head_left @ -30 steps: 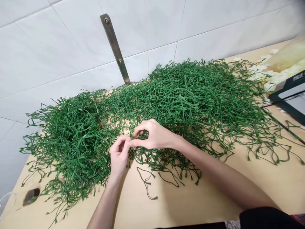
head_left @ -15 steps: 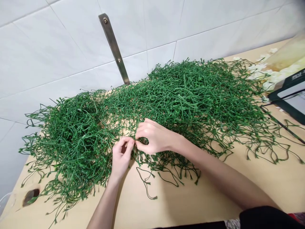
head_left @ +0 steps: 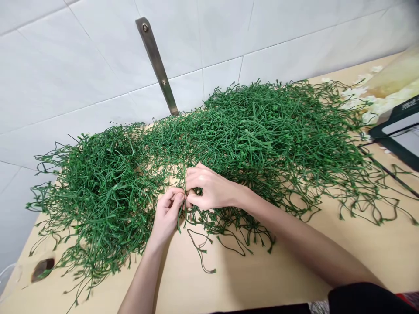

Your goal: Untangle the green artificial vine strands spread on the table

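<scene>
My left hand (head_left: 169,211) and my right hand (head_left: 209,187) meet at the fingertips over the table, both pinched closed. Between them runs a thin green plastic stem (head_left: 184,174), held upright, with a short end hanging below the left fingers. Just where the fingertips join, the stem is partly hidden. To the left lies a tangled heap of green stems (head_left: 104,192). Behind and right of my hands spreads a larger heap of the same stems (head_left: 262,126). A few loose stems (head_left: 201,250) lie on the wood below my hands.
A pale wooden table (head_left: 262,279) stands against a white tiled wall (head_left: 294,26). A metal bracket (head_left: 159,65) is fixed to the wall. At the right are white flowers (head_left: 373,102) and a dark-edged box (head_left: 399,131). A dark hole (head_left: 42,269) shows at the left.
My left hand has shifted slightly right and turned, its fingers closer together. The stem now stands straighter, and its lower end shows below the left fingers. The heaps look the same.
</scene>
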The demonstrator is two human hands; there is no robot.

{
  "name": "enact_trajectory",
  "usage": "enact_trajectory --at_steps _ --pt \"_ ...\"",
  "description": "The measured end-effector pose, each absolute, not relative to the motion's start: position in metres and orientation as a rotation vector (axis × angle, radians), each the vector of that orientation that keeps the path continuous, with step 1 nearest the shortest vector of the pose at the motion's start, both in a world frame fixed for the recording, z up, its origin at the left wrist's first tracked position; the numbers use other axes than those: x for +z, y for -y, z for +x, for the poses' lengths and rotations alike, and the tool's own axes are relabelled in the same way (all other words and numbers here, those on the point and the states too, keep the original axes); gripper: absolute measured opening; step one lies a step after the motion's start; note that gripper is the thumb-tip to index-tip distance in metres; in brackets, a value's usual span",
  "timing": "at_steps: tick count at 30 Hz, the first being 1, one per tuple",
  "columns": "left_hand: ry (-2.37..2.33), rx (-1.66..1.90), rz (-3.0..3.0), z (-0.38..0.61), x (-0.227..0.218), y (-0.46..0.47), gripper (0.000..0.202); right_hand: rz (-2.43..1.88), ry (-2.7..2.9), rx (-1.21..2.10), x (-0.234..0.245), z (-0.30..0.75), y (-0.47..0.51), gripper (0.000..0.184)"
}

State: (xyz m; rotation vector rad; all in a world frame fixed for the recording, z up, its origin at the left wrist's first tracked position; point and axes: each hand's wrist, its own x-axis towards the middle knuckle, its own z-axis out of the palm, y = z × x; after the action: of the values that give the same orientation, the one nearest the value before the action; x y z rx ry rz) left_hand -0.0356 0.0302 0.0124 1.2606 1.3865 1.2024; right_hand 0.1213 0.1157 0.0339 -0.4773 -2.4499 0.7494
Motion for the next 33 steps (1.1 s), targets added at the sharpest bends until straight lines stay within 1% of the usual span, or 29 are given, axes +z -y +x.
enact_trajectory --at_steps 2,5,6,10,11,13,15,20,28,33 --pt "-1.353 1.215 1.203 -0.036 0.013 -0.030 0.029 -0.440 2.429 0.768 0.032 0.123 -0.119 0.028" --pt "-1.330 1.241 1.130 -0.036 0.013 -0.029 0.027 -0.410 2.388 0.798 0.029 0.124 -0.122 0.038" --pt "-1.340 1.258 1.109 -0.036 0.013 -0.028 0.026 -0.432 2.379 0.800 0.029 0.124 -0.122 0.037" --pt "-1.346 1.374 0.958 -0.034 0.013 -0.029 0.021 -0.641 2.332 0.799 0.035 0.124 -0.119 0.021" --pt "-1.341 1.398 0.916 -0.034 0.014 -0.030 0.019 -0.683 2.317 0.805 0.037 0.124 -0.118 0.021" --pt "-1.349 1.428 0.858 -0.033 0.014 -0.030 0.016 -0.714 2.301 0.823 0.040 0.124 -0.117 0.029" --pt "-1.361 1.441 0.848 -0.034 0.014 -0.031 0.014 -0.691 2.305 0.863 0.042 0.124 -0.116 0.032" --pt "-1.405 1.440 0.963 -0.036 0.011 -0.030 0.015 -0.631 2.324 0.983 0.041 0.123 -0.115 0.024" --pt "-1.436 1.492 1.021 -0.040 0.003 -0.030 0.020 -0.562 2.259 1.058 0.037 0.122 -0.115 0.014" --pt "-1.614 1.412 1.370 -0.036 0.005 -0.026 0.012 -0.635 2.250 1.089 0.033 0.121 -0.114 0.013"
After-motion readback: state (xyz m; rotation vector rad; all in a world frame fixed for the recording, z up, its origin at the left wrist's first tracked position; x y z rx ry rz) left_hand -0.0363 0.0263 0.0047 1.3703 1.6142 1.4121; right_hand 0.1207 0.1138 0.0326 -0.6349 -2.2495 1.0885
